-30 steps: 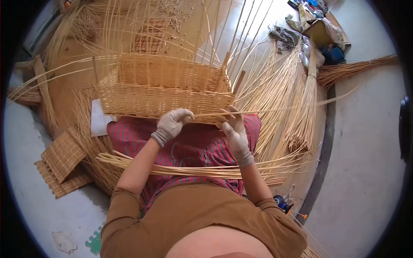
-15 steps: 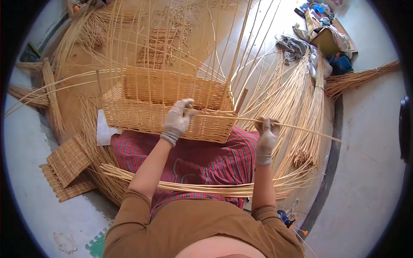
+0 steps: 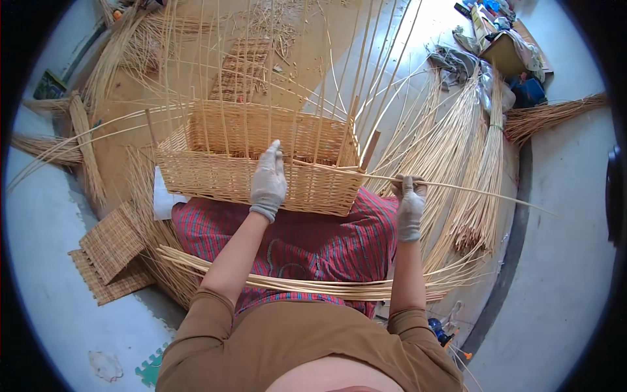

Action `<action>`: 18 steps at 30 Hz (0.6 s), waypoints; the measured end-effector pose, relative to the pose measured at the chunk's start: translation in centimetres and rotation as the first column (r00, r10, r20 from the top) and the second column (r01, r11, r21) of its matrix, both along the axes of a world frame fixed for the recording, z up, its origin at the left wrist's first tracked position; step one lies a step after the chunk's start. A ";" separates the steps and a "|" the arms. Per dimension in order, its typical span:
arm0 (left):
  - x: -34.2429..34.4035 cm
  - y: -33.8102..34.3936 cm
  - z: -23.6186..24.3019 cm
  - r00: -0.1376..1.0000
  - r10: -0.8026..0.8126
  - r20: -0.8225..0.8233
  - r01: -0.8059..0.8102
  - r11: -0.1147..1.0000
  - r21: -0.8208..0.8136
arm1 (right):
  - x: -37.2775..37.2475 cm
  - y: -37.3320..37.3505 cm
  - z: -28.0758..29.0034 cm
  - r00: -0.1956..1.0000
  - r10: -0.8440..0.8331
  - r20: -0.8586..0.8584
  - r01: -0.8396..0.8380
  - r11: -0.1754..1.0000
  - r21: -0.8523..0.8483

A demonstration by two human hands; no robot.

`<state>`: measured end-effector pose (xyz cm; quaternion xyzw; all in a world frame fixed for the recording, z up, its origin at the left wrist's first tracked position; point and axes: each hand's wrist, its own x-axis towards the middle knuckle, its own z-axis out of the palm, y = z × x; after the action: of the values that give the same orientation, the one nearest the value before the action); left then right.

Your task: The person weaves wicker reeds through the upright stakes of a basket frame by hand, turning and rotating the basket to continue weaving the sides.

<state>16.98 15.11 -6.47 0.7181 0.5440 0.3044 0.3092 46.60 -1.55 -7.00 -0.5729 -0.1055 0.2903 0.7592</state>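
A rectangular wicker basket (image 3: 215, 175) rests on my lap over a red striped cloth (image 3: 339, 242). Tall upright stakes (image 3: 272, 85) rise from its walls. My gloved left hand (image 3: 268, 179) lies against the outside of the near wall, its fingers straight and pointing up past the rim. To the right of the basket, my gloved right hand (image 3: 410, 204) pinches a long thin wicker rod (image 3: 480, 191). That rod runs from the near rim out to the right, its tip beyond my hand. The end within the weave is hard to make out.
A bundle of peeled rods (image 3: 313, 285) lies across my lap. Loose rods (image 3: 450, 170) fan over the floor at right, near a brown bundle (image 3: 555, 116). Woven mats (image 3: 112, 242) lie at left, another mat (image 3: 241, 68) beyond the basket. Cluttered boxes (image 3: 506, 55) stand far right.
My left hand's fingers have straightened from a curled grip near the rim and now point up. The right hand still holds the rod and has shifted slightly in the view.
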 end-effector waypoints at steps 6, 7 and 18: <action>5.6 1.4 0.8 0.984 -0.167 -0.067 0.173 0.981 0.091 | 0.6 0.5 1.1 0.980 0.138 0.140 -0.129 0.989 -0.069; 5.8 2.0 1.2 0.956 -0.286 0.069 0.292 0.890 -0.352 | 1.0 0.6 0.6 0.983 0.134 0.129 -0.130 0.991 -0.040; 6.7 0.2 -2.9 0.979 -0.201 -0.035 0.193 0.968 -0.159 | -3.1 21.8 9.7 0.447 0.353 0.822 -0.347 0.915 -0.204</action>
<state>23.69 15.30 -9.35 0.7497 0.4998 0.2108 0.3791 43.49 20.22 2.70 -0.6085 -0.5739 0.1261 0.5333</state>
